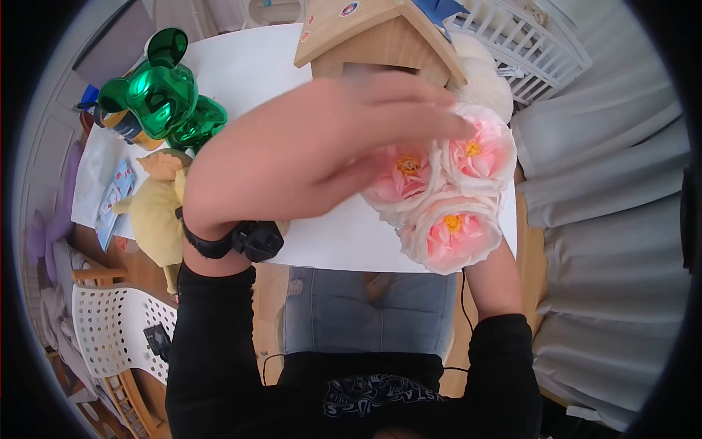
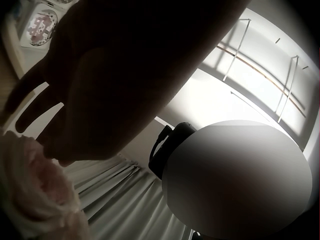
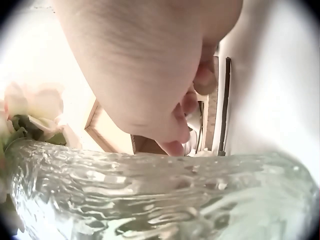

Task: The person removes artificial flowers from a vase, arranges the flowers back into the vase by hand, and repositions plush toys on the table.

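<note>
Three pale pink flowers (image 1: 451, 233) with yellow centres fill the right side of the head view. My left hand (image 1: 344, 143) reaches across above the table, slightly blurred, its long fingers stretched over the two upper blooms. In the left wrist view the dark hand (image 2: 75, 100) has its fingers spread, with the lowest one right at the pink petals (image 2: 47, 175). Beneath the blooms my right hand is hidden from the head view. The right wrist view has this hand (image 3: 145, 75) close against a rippled clear glass vase (image 3: 165, 200), its fingertips partly covered; I cannot tell whether it grips.
A wooden toy house (image 1: 373, 40) stands at the table's back, with a white plush (image 1: 486, 80) beside it. At the left are a shiny green bear figure (image 1: 164, 95), a yellow plush toy (image 1: 157, 212) and a blue packet (image 1: 117, 194). Grey curtains (image 1: 607, 219) hang at the right.
</note>
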A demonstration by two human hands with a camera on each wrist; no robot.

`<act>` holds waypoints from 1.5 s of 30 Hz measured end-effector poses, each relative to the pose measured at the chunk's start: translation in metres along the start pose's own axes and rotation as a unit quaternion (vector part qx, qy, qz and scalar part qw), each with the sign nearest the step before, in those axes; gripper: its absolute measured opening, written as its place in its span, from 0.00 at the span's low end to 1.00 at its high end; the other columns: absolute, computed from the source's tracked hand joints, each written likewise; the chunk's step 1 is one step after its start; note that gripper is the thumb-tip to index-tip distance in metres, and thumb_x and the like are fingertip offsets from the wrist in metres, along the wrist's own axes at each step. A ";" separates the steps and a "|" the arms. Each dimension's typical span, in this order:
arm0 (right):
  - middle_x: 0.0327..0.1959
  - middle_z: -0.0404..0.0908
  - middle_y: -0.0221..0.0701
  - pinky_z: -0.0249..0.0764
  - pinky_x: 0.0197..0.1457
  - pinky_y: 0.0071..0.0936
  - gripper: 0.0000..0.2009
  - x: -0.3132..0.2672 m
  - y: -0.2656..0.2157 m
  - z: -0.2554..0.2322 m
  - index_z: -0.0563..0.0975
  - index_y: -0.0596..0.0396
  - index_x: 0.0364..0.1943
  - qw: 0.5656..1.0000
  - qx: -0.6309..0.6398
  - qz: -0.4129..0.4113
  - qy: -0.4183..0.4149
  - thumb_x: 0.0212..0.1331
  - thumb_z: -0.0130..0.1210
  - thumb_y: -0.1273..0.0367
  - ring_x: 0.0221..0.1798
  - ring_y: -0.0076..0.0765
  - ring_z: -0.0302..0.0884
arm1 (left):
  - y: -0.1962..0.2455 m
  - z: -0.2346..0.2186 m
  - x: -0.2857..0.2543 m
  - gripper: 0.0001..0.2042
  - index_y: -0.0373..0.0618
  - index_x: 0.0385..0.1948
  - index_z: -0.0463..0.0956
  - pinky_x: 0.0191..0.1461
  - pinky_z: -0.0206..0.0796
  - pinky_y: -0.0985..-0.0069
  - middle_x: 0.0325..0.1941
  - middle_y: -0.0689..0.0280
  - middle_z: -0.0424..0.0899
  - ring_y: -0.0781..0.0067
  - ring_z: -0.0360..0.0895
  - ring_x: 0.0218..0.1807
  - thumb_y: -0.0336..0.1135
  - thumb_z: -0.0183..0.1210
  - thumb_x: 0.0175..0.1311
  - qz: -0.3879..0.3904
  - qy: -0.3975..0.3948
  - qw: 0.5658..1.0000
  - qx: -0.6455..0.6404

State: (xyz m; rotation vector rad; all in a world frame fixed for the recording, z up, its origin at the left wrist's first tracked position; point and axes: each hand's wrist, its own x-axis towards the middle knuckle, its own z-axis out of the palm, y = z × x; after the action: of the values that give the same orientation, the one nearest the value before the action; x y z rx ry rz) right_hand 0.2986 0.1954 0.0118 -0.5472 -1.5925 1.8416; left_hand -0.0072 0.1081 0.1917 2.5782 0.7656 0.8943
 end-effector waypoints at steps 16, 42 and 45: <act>0.72 0.78 0.36 0.78 0.74 0.36 0.28 0.027 0.006 -0.007 0.70 0.58 0.75 0.994 0.095 0.013 0.056 0.75 0.64 0.66 0.69 0.36 0.79 | 0.003 0.009 0.005 0.30 0.47 0.62 0.86 0.60 0.78 0.64 0.75 0.48 0.76 0.46 0.83 0.65 0.12 0.54 0.57 0.093 0.028 0.995 -0.012; 0.67 0.81 0.37 0.86 0.67 0.37 0.21 0.017 0.031 -0.047 0.73 0.61 0.72 0.964 0.245 0.012 0.105 0.81 0.55 0.67 0.63 0.36 0.83 | 0.019 0.004 -0.001 0.38 0.44 0.66 0.82 0.53 0.76 0.67 0.70 0.48 0.70 0.55 0.78 0.48 0.13 0.59 0.42 0.035 -0.034 0.998 -0.027; 0.58 0.84 0.36 0.81 0.65 0.33 0.17 0.015 0.001 -0.018 0.80 0.58 0.61 0.967 0.172 0.023 0.185 0.69 0.65 0.72 0.58 0.36 0.82 | 0.028 0.007 -0.003 0.38 0.45 0.66 0.82 0.53 0.76 0.67 0.69 0.50 0.71 0.57 0.78 0.48 0.13 0.65 0.44 0.006 -0.031 0.998 -0.056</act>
State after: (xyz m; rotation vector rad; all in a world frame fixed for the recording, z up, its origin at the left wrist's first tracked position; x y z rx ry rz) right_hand 0.3002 0.2188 0.0093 -0.7215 -0.9983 1.8638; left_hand 0.0063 0.0828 0.1978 2.5019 0.6632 0.8317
